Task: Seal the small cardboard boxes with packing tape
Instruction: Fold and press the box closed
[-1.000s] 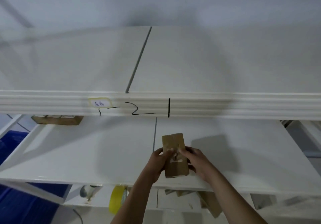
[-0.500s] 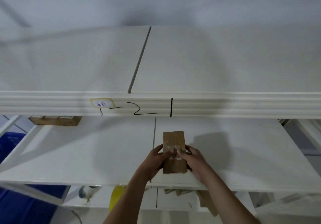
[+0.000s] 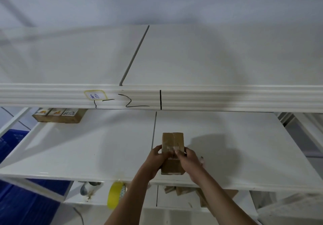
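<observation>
Nearest, on the lowest shelf under the forearms: a yellow tape roll (image 3: 115, 195) stood on edge, a grey object (image 3: 84, 189) to its left too blurred to identify, and cardboard pieces (image 3: 176, 189) to its right, partly hidden by the shelf edge above. Blue crate (image 3: 12, 198) at lower left, outside the rack. On the middle shelf (image 3: 87, 146), near its front edge, the small cardboard box (image 3: 172, 143) stood on the white surface just right of the panel seam. Both hands were on it: left hand (image 3: 156, 160) wrapped its left side, right hand (image 3: 189, 158) its right side, thumbs meeting at the flap seam on the box's near face, pressing there. Whether tape was under the thumbs, couldn't tell. Farther back left on that shelf, a flat brown box (image 3: 57, 117) with printed labels, well apart from the hands. Above, the upper shelf's ribbed front rail (image 3: 227, 99) carried a handwritten sticker (image 3: 95, 95) and black marker strokes. Top shelf surface beyond, then the wall.
</observation>
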The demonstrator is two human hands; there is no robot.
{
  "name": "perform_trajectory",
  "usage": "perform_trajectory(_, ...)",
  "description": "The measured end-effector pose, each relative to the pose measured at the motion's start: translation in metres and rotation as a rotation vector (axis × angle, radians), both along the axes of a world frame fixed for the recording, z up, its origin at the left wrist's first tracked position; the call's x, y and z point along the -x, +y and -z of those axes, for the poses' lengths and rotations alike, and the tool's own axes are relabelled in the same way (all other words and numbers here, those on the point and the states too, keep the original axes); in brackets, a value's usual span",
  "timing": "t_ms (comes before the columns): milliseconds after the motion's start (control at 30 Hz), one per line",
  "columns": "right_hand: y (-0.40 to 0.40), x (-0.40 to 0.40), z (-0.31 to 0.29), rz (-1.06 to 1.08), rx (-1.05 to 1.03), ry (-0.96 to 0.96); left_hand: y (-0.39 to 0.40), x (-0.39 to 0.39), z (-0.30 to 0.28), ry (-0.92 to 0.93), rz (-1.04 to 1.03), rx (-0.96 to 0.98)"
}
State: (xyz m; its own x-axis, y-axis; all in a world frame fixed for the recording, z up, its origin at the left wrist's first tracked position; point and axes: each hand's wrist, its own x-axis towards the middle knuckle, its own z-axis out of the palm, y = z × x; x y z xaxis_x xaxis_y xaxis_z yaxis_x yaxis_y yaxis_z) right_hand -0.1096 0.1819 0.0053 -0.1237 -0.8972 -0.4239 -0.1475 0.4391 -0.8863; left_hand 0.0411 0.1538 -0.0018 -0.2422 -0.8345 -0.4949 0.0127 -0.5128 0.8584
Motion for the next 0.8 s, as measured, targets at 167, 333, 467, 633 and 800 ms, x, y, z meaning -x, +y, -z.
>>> perform_trajectory(167,-0.002,0.003,0.003,0.018,-0.104,-0.123,0.007,0.007,0.002,-0.049,-0.032,-0.092)
perform_trajectory(333,-0.002,-0.007,-0.002,0.032,-0.098,-0.007,0.011,0.019,0.000,-0.090,-0.147,-0.023)
perform_trajectory(467,-0.002,-0.012,-0.004,0.113,-0.032,0.123,0.014,0.030,-0.003,-0.087,-0.212,-0.013)
perform_trajectory(633,0.002,-0.009,-0.003,0.136,0.007,0.160,0.014,0.036,0.005,-0.142,-0.209,0.013)
perform_trajectory(800,0.004,-0.007,0.001,0.110,-0.029,0.198,0.017,0.037,0.003,-0.171,-0.169,-0.007)
